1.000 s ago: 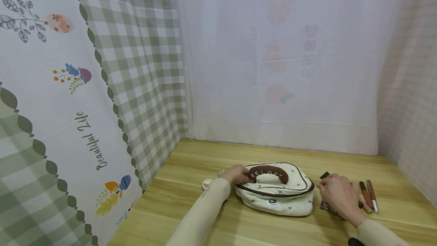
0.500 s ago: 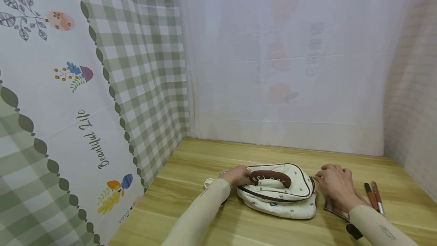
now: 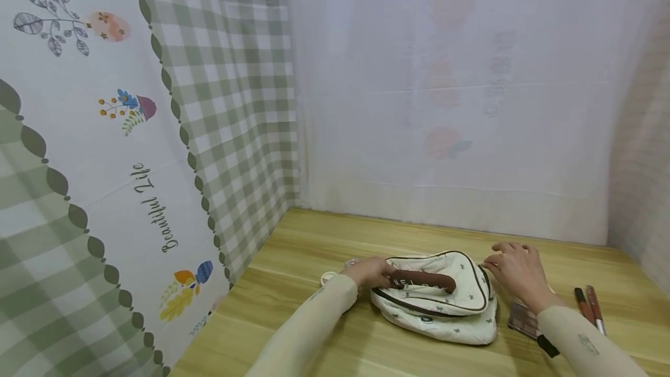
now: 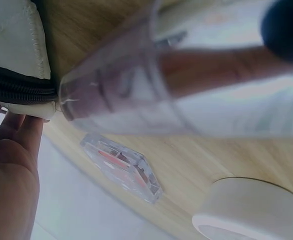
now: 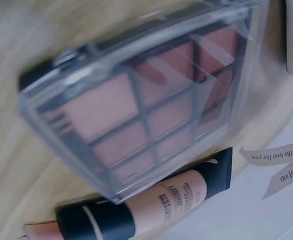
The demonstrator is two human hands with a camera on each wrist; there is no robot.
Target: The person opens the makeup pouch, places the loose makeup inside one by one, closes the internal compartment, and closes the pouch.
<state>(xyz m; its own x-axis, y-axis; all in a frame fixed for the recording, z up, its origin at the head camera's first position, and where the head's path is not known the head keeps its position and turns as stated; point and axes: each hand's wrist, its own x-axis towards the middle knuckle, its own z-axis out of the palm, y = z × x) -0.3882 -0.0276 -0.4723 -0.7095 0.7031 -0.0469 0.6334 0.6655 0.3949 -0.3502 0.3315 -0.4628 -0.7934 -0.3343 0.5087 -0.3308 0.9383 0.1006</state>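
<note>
A white cosmetic bag (image 3: 434,330) with small bow prints, dark zipper trim and a brown lettered handle (image 3: 424,281) sits on the wooden table. My left hand (image 3: 371,272) grips its left end beside the handle. In the left wrist view, the fingers (image 4: 29,132) curl under the bag's edge, just below the black zipper (image 4: 21,87). At the bag's back right corner, my right hand (image 3: 518,269) pinches the zipper pull, which the fingertips mostly hide. The right wrist view does not show the right hand.
Right of the bag lie an eyeshadow palette (image 5: 151,105), a black-capped foundation tube (image 5: 166,195) and two slim lip tubes (image 3: 584,306). To the left are a round white jar (image 4: 251,210) and a clear faceted case (image 4: 121,165). A transparent cylinder (image 4: 111,95) fills the left wrist view's foreground.
My right hand has moved away from me along the bag's right side to its back corner. The lid and handle have tilted slightly. The left hand keeps its grip; the head view has shifted a little.
</note>
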